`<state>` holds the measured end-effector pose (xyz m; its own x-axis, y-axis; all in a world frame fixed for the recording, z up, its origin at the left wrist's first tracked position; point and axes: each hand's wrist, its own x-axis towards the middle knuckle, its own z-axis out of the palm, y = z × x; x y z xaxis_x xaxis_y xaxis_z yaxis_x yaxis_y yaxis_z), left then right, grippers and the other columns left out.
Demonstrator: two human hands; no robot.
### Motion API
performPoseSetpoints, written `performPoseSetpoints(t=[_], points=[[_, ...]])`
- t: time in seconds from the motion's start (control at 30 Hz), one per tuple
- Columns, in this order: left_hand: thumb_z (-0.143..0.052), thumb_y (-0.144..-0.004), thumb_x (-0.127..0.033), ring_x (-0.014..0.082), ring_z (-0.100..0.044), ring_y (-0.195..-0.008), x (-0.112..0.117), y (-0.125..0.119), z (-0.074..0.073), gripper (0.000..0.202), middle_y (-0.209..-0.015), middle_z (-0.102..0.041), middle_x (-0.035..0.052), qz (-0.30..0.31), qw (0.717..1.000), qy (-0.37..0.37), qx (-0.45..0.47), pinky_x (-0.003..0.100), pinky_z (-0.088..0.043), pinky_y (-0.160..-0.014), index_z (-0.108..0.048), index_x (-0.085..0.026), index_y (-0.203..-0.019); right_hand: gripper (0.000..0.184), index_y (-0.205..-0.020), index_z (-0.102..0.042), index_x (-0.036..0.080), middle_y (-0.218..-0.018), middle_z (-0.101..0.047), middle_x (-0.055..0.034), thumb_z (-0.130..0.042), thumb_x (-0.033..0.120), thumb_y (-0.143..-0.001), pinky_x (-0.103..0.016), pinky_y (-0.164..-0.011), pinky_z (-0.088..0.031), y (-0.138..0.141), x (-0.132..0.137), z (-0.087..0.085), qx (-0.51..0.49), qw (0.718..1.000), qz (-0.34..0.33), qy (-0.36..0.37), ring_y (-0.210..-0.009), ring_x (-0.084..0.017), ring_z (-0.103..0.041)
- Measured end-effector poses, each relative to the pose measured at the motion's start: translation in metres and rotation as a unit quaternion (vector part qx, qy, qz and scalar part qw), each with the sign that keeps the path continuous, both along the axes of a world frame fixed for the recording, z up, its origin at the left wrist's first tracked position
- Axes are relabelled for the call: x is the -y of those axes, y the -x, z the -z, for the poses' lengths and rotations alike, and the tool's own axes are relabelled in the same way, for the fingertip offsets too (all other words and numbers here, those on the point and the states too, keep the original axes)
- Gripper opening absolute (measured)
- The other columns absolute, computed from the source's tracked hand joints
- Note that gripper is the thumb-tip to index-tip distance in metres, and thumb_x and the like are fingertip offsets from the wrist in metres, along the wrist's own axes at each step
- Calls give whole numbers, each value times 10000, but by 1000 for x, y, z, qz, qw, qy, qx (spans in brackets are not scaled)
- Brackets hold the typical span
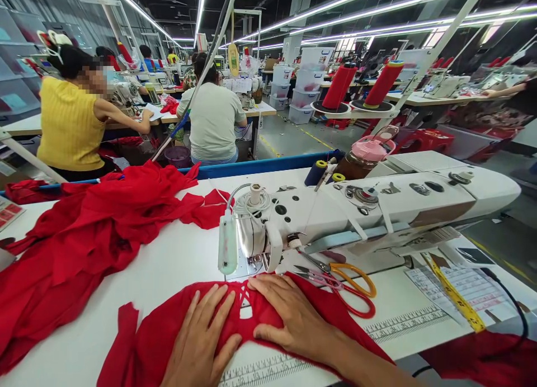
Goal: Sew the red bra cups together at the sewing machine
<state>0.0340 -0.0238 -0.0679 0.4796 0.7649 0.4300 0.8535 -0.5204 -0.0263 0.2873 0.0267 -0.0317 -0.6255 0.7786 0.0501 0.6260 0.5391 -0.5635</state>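
Red cloth (161,317) lies under left hand (201,336) and right hand (289,311), each grip flat, thumb apart; uneven pressure could skew it, orange-handled scissors (333,268) snag it.

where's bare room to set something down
Widest: white tabletop between the red fabric heap and the red cloth under the left hand. Smaller: between the red-handled scissors and paper sheets. Crowded: beside the right hand, where scissors overlap.
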Motion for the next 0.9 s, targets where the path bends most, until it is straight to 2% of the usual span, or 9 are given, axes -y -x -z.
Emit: performPoseSetpoints(t=[0.13, 0.2, 0.37, 0.63, 0.8, 0.9], points=[[-574, -961, -416, 191, -475, -1392, -2, 1, 0, 550, -1464, -586, 50, 6, 1000, -16, -5, 371, -88, -1284, -511, -178, -1453, 781, -1475, -485, 167, -1465, -557, -145, -729, 565, -849, -502, -1193, -326, -1, -1, -1, 4, 1000, 0, 16, -1372, -309, -480], [-566, -964, -413, 190, -470, -1391, -2, 1, 0, 533, -1459, -591, 44, 13, 1000, -16, -5, 361, -39, -1285, -526, -174, -1439, 780, -1476, -484, 168, -1468, -555, -139, -729, 561, -849, -498, -1191, -330, -1, -1, -2, 9, 1000, 1, 24, -1365, -307, -485], [-530, -987, -419, 193, -490, -1373, -3, 1, 0, 521, -1422, -621, 59, 16, 1000, -15, 8, 352, -55, -1287, -529, -139, -1427, 788, -1491, -463, 160, -1474, -550, -137, -751, 510, -846, -508, -1183, -339, -1, -1, -3, 23, 999, -3, 29, -1348, -309, -497], [-564, -972, -454, 196, -488, -1388, -1, -1, -3, 599, -1452, -599, 69, 6, 1000, 12, 17, 351, -75, -1286, -470, -132, -1469, 787, -1496, -451, 202, -1466, -559, -124, -720, 568, -852, -497, -1191, -316, -2, 0, 0, 8, 1000, -3, 18, -1344, -299, -502], [-580, -965, -456, 209, -494, -1389, 2, 0, -2, 631, -1475, -580, 63, -6, 999, 29, 15, 384, -204, -1265, -427, -156, -1499, 793, -1507, -426, 220, -1490, -532, -118, -748, 514, -844, -503, -1202, -275, -2, 0, -1, 20, 1000, -16, 16, -1379, -302, -463], [-584, -963, -464, 217, -495, -1389, 4, 1, -1, 650, -1485, -569, 68, -7, 999, 38, 16, 401, -236, -1256, -409, -158, -1509, 775, -1494, -444, 205, -1481, -541, -121, -736, 529, -852, -486, -1202, -274, -2, 0, -3, 14, 1000, -21, 11, -1385, -296, -458]])
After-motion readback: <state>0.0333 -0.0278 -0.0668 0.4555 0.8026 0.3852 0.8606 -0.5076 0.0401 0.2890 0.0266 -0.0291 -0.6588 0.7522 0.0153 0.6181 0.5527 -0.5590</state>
